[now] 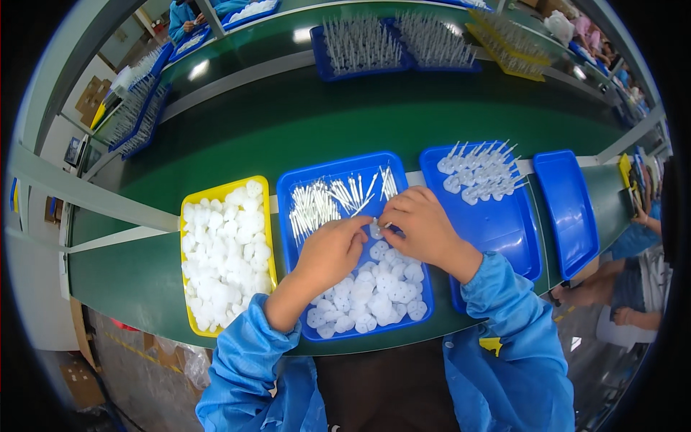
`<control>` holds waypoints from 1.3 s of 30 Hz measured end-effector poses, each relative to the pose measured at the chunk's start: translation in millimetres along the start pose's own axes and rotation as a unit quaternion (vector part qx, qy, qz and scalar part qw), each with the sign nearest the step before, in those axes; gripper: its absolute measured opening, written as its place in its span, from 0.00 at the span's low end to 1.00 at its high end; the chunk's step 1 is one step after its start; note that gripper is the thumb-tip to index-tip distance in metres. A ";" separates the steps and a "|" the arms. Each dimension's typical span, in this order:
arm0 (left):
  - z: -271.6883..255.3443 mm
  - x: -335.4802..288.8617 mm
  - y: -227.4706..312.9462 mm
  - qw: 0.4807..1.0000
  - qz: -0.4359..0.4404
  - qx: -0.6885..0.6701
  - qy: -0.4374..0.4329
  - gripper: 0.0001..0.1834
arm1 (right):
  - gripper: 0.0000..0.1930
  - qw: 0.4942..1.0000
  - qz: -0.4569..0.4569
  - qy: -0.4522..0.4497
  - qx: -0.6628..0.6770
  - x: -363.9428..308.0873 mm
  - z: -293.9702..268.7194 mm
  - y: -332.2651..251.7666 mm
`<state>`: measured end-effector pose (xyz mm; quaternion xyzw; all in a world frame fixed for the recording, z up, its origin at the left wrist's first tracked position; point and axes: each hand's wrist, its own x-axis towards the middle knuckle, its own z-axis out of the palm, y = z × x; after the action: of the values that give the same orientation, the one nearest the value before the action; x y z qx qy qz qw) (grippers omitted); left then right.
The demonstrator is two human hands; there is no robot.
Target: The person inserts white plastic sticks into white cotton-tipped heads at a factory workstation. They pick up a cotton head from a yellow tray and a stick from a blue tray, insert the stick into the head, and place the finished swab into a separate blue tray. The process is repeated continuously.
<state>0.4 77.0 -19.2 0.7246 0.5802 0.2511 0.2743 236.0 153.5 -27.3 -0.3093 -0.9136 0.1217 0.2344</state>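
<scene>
My left hand (327,252) and my right hand (423,227) meet over the middle blue tray (284,248). Their fingertips pinch a small translucent plastic disc (376,230) from both sides. Whether a stick is also between the right fingers cannot be made out. Thin white sticks (314,207) lie in the far half of this tray. Loose translucent discs with small holes (371,295) are heaped in its near half, below my hands. In the blue tray to the right (497,241), discs fitted with upright stems (479,171) stand in rows at the far end.
A yellow tray (271,237) full of white rounded pieces stands at left. A narrow blue tray (568,216) lies far right. Across the green table (288,108), more trays hold stemmed pieces (363,47). A metal frame bar (93,191) crosses at left. Other people sit at right.
</scene>
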 end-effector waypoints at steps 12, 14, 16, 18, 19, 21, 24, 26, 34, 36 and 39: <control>-1.6 27.5 1.4 0.995 0.062 0.073 0.003 0.11 | 0.06 0.998 0.001 -0.002 0.058 -4.8 -2.1 5.8; -2.5 29.2 -0.1 0.994 0.063 0.085 -0.009 0.10 | 0.06 0.999 -0.004 0.008 0.053 -3.9 2.1 4.5; -3.4 35.2 -2.1 0.993 0.065 0.098 -0.023 0.08 | 0.05 0.999 -0.004 0.012 0.047 -4.3 2.8 3.9; -3.5 38.8 0.4 0.991 0.068 0.109 -0.030 0.06 | 0.04 0.999 0.001 0.012 0.044 -5.4 3.7 4.3; -3.6 40.7 2.6 0.990 0.064 0.117 -0.036 0.06 | 0.04 0.999 0.006 0.011 0.040 -5.7 5.0 4.6; -4.8 43.8 5.6 0.989 0.062 0.129 -0.046 0.06 | 0.04 0.999 0.016 0.012 0.032 -6.9 7.7 4.2; -8.9 44.9 9.3 0.989 0.058 0.123 -0.050 0.08 | 0.04 0.999 0.021 0.010 0.022 -5.7 8.4 1.8; -13.8 45.0 17.3 0.993 0.047 0.097 -0.043 0.11 | 0.03 0.998 0.022 0.055 0.014 -9.5 4.3 1.7; -58.0 -26.5 54.9 0.999 0.007 0.039 0.007 0.26 | 0.05 0.959 0.252 0.122 -0.046 -75.9 -65.8 30.3; -45.5 -42.2 60.1 1.000 0.011 0.018 -0.010 0.23 | 0.04 0.958 0.262 0.099 -0.062 -95.5 -59.2 44.7; -43.2 -64.5 83.0 1.000 0.002 -0.017 -0.006 0.16 | 0.05 0.958 0.259 0.116 -0.039 -104.9 -64.2 33.7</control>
<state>16.4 3.8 66.3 0.7224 0.5731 0.2571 0.2893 358.8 119.5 -21.5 -0.5559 -0.7729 0.1060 0.2869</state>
